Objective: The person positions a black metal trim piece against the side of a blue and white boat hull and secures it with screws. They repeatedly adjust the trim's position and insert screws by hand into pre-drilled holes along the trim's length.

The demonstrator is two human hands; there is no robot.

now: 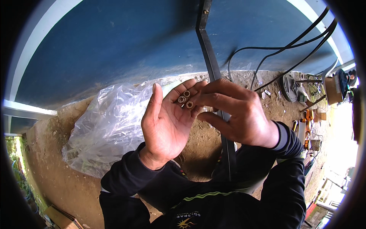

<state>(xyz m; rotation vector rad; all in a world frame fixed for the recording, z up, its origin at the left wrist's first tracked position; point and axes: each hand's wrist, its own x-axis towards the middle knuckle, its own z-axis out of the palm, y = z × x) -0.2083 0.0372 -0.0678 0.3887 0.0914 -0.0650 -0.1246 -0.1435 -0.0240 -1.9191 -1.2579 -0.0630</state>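
Observation:
My left hand (167,126) is turned palm up with its fingers slightly cupped. Several small metal nuts (189,104), brass-coloured in this light, lie on the fingers of that palm. From the right, my right hand (236,110) reaches over, its fingertips at the left fingers, close beside the nuts. A gap shows between its thumb and index finger, and no nut is visible in it. Behind the right hand runs a long black metal bar (209,53), bent near its top, which reaches down between my legs; the hand covers part of it.
A blue wall (126,42) rises ahead. Clear plastic sheeting (110,126) lies crumpled on the dirt floor (84,187) at left. Black cables (263,57) hang at upper right. Along the right are a round black object (289,87), cardboard boxes (333,89) and orange-handled tools (307,114).

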